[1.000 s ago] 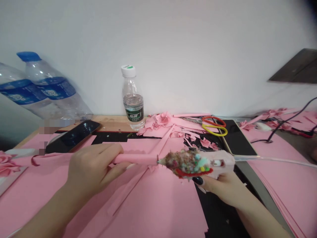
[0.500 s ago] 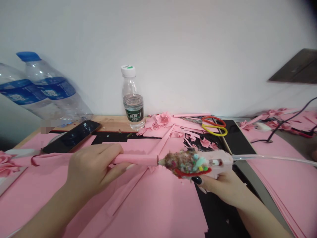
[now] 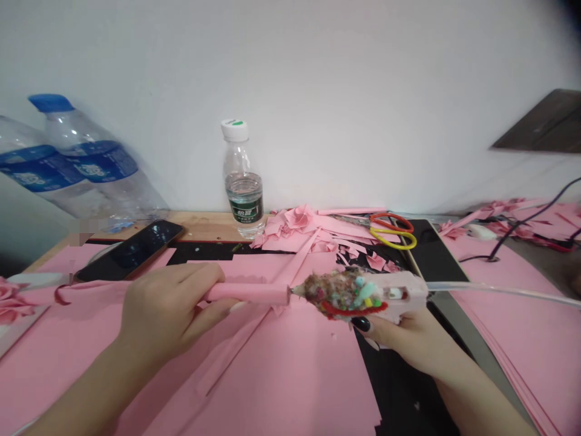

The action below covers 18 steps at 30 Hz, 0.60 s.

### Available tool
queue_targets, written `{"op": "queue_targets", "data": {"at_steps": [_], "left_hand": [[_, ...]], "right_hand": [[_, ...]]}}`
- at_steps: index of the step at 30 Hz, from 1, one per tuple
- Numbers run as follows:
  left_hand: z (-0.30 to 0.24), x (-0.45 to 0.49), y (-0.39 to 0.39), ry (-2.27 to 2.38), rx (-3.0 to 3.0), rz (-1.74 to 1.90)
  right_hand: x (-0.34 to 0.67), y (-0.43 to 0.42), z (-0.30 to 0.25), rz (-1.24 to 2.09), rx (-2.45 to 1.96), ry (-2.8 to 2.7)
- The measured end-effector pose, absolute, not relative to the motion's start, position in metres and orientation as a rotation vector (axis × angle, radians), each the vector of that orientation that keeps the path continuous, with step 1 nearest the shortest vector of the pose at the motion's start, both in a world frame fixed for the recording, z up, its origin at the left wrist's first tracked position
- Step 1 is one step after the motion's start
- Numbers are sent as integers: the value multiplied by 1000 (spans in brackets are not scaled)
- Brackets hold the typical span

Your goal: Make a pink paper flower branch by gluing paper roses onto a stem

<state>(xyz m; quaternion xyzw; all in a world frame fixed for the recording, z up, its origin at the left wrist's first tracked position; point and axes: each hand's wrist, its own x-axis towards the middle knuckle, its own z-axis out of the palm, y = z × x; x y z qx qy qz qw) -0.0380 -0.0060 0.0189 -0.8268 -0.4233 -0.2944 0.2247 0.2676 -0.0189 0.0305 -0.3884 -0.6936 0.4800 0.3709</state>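
Observation:
My left hand [image 3: 167,309] is closed round a rolled pink paper stick [image 3: 252,293] held level over the pink sheets. My right hand [image 3: 408,342] grips a pink glue gun [image 3: 363,295] whose barrel is crusted with coloured scraps. The gun's nozzle touches the right end of the stick. A clear glue rod [image 3: 494,292] sticks out of the gun's back toward the right.
Pink paper sheets [image 3: 295,375] cover the desk over a black mat [image 3: 436,254]. Behind lie a phone [image 3: 131,249], a small water bottle [image 3: 244,178], larger bottles [image 3: 86,163], paper roses [image 3: 299,219], red and yellow scissors [image 3: 393,230] and black cables [image 3: 521,227].
The glue gun has risen very slightly; its nozzle stays at the stick's end. My left hand has hardly moved.

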Motion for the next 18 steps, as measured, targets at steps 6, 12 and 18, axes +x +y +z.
{"op": "queue_targets", "data": {"at_steps": [6,12,18], "left_hand": [[18,-37,-5,-1162,-2279,-826],[17,-38,-6,-1171,-2278,-819],[18,-38,-6,-1176,-2284,-820]], "right_hand": [[269,-19,30,1256,-963,-1800],[269,-20,27,1266,-964,-1778],[267,-20,30,1219,-1006,-1789]]}}
